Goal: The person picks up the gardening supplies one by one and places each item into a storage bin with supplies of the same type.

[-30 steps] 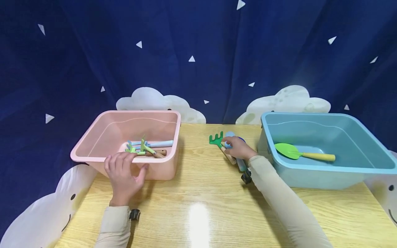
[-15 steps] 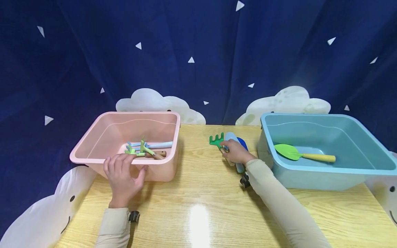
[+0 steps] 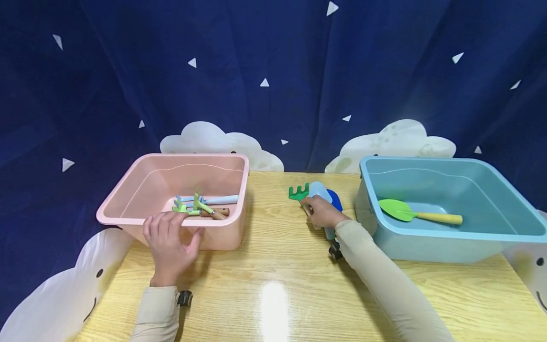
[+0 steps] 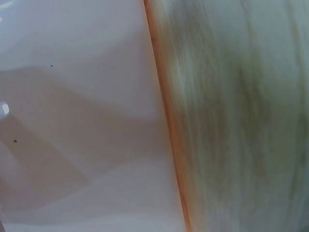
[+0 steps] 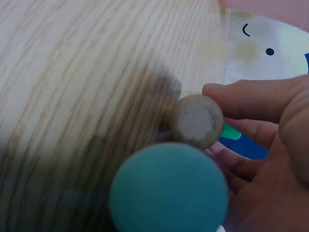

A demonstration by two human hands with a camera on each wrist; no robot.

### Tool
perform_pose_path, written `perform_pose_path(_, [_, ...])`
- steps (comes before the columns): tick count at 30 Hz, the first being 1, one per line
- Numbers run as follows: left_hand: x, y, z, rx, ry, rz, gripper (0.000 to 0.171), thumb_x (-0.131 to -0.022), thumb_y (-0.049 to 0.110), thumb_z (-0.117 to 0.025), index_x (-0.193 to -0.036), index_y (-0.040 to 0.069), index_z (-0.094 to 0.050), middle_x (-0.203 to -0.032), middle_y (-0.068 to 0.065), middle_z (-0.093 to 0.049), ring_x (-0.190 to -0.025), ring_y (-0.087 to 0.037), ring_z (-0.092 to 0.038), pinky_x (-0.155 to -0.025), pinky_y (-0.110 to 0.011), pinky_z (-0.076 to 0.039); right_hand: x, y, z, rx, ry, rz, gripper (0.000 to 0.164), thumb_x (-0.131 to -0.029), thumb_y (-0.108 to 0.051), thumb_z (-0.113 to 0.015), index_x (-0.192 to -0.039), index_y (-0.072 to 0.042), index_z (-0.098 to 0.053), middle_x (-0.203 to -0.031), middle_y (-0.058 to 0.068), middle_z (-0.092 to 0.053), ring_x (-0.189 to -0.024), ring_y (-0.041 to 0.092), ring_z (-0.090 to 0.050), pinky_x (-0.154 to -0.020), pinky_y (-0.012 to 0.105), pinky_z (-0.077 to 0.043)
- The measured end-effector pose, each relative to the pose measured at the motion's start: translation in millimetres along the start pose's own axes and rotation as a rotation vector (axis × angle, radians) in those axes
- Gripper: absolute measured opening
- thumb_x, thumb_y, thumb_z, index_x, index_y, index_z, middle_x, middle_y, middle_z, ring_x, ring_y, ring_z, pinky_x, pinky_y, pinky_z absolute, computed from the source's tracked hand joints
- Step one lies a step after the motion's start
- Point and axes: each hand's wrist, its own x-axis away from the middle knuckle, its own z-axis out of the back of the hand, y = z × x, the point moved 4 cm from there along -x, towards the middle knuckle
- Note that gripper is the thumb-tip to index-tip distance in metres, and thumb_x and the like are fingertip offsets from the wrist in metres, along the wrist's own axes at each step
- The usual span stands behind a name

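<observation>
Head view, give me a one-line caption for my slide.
Left hand on the pink bin, right hand pinching the green rake, blue bin at right.

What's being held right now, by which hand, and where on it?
Right hand: the green-headed rake, pinched by its round wooden handle, apparently just below the head. Left hand: fingers curled over the near rim of the pink plastic tub.

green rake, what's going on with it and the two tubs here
A person's right hand holds the wooden handle of the green rake, beside a light blue tool and a dark blue tool between the tubs. The left hand grips the near rim of the pink tub, which holds several small tools. The blue tub contains a lime-green trowel with a yellow handle.
</observation>
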Motion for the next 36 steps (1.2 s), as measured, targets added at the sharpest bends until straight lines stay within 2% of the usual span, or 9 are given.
perform_pose_path(6, [-0.7,0.7,0.1,0.000,0.002,0.000,0.049,-0.081,0.045,-0.063,-0.102,0.000,-0.065,-0.100,-0.020,-0.062,-0.103,-0.039,-0.050,-0.116,-0.040,-0.017,-1.1,-1.4,-0.1,0.006,0.002,0.018,0.055,-0.087,0.000,-0.067,-0.139,0.000,-0.052,-0.113,0.018,-0.058,-0.095,0.024,-0.050,-0.089,0.042,-0.046])
perform_pose_path(10, [-1.4,1.2,0.3,0.001,-0.002,-0.001,0.049,-0.080,0.043,-0.064,-0.102,0.000,-0.065,-0.100,-0.020,-0.061,-0.103,-0.039,-0.050,-0.117,-0.040,-0.017,-2.9,-4.0,-2.9,-0.001,-0.001,0.049,0.058,-0.085,0.008,-0.062,-0.141,0.000,-0.050,-0.107,0.017,-0.059,-0.089,0.025,-0.050,-0.084,0.039,-0.044])
perform_pose_path(14, [-2.2,0.7,0.5,0.000,0.000,0.000,0.048,-0.078,0.042,-0.064,-0.102,0.000,-0.065,-0.099,-0.020,-0.061,-0.102,-0.039,-0.050,-0.117,-0.041,-0.018,-4.0,-8.5,-4.7,-0.016,0.003,0.074,0.062,-0.082,0.013,-0.057,-0.142,-0.001,-0.050,-0.120,0.020,-0.061,-0.103,0.031,-0.058,-0.086,0.040,-0.047])
perform_pose_path(17, [-2.2,0.4,0.7,-0.001,0.002,0.002,0.048,-0.078,0.042,-0.064,-0.101,0.000,-0.065,-0.099,-0.020,-0.061,-0.102,-0.039,-0.050,-0.117,-0.040,-0.017,-4.2,-9.1,-6.0,-0.035,-0.008,0.048,0.065,-0.081,0.012,-0.059,-0.144,-0.003,-0.048,-0.133,0.020,-0.057,-0.116,0.033,-0.058,-0.087,0.040,-0.049])
perform_pose_path(21, [-0.8,0.0,0.6,0.001,0.001,0.004,0.048,-0.077,0.041,-0.065,-0.101,0.000,-0.065,-0.099,-0.020,-0.061,-0.102,-0.039,-0.050,-0.117,-0.039,-0.017,-4.0,-7.2,-9.3,-0.075,-0.035,0.020,0.070,-0.080,0.013,-0.062,-0.146,-0.007,-0.047,-0.134,0.018,-0.058,-0.113,0.030,-0.060,-0.084,0.037,-0.050])
perform_pose_path(31, [-0.4,0.8,-0.6,-0.002,0.005,0.000,0.048,-0.078,0.041,-0.065,-0.102,0.000,-0.065,-0.100,-0.020,-0.062,-0.102,-0.039,-0.050,-0.116,-0.040,-0.017,-3.6,-11.1,-17.3,-0.140,-0.049,0.060,0.066,-0.082,0.009,-0.067,-0.143,-0.010,-0.050,-0.126,0.014,-0.065,-0.106,0.025,-0.065,-0.088,0.039,-0.054])
perform_pose_path(36, [0.4,0.2,-0.6,-0.008,0.005,-0.002,0.049,-0.079,0.043,-0.063,-0.102,0.000,-0.065,-0.099,-0.020,-0.062,-0.102,-0.039,-0.050,-0.116,-0.040,-0.017,-3.3,-13.1,-21.3,-0.154,-0.064,0.064,0.065,-0.082,0.007,-0.067,-0.143,-0.013,-0.052,-0.130,0.013,-0.064,-0.107,0.024,-0.065,-0.089,0.038,-0.054])
